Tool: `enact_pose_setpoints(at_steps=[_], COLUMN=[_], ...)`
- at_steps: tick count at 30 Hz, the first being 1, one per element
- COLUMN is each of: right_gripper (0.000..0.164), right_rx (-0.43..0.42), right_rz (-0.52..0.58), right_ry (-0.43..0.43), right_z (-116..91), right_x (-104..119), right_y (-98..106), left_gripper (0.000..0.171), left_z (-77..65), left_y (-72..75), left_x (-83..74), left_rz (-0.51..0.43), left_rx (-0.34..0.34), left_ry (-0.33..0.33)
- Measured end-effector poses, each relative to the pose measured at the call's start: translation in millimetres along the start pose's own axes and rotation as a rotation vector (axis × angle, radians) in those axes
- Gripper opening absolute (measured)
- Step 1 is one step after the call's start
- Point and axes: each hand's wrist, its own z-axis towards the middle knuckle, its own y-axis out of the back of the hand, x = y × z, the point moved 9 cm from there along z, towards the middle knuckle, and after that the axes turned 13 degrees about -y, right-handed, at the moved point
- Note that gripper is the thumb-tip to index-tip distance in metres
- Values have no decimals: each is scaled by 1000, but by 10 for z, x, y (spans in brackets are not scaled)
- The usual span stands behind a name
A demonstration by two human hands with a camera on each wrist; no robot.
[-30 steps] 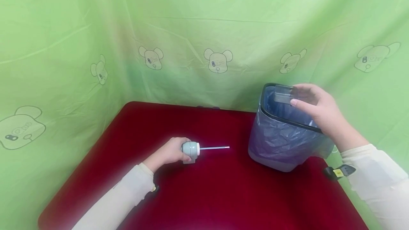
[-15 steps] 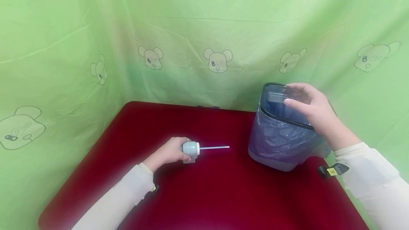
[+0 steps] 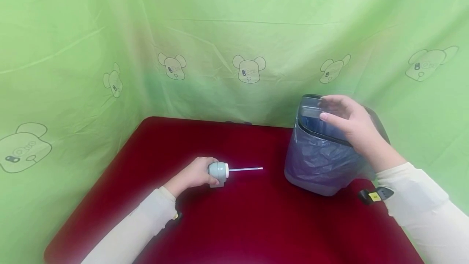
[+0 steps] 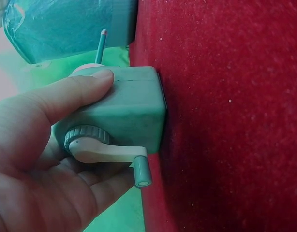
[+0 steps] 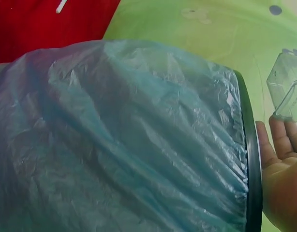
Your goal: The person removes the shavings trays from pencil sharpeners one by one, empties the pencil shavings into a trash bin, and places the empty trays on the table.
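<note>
My left hand (image 3: 198, 171) grips a grey-green pencil sharpener (image 3: 218, 173) on the red table, thumb across its top. A pencil (image 3: 245, 169) sticks out of its front, pointing right. In the left wrist view the sharpener's crank (image 4: 110, 151) faces the camera, with a short handle at its end. Over the mouth of the lined bin (image 3: 315, 158), my right hand (image 3: 351, 123) holds a clear plastic shavings tray (image 3: 310, 107) between thumb and fingers. Part of that tray (image 5: 283, 92) shows beyond the bin's rim in the right wrist view, fingertips at its near end.
The bin stands at the table's right side, with a bluish plastic bag folded over its black rim (image 5: 253, 174). Red cloth covers the table (image 3: 234, 223). Green curtains (image 3: 220, 31) printed with bear heads hang behind and at both sides.
My right hand has shifted left with the clear tray, farther across the bin's mouth. The left hand, sharpener and pencil stay in place.
</note>
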Motion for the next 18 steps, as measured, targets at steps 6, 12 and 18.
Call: enact_pose_setpoints(at_steps=[6,12,18], right_gripper=[41,42,41], right_rx=[12,13,27], right_rz=[-27,-40,-9], right_ry=[-3,-4,22], right_z=[-16,-34,-38], right_x=[15,12,43], right_y=[-63,-98,-132], left_gripper=[60,60,59], left_z=[-2,-5,11], left_y=[-9,-18,-3], left_x=[11,21,2], left_rz=[3,4,-1], left_rx=[1,6,0], left_ry=[4,6,-6])
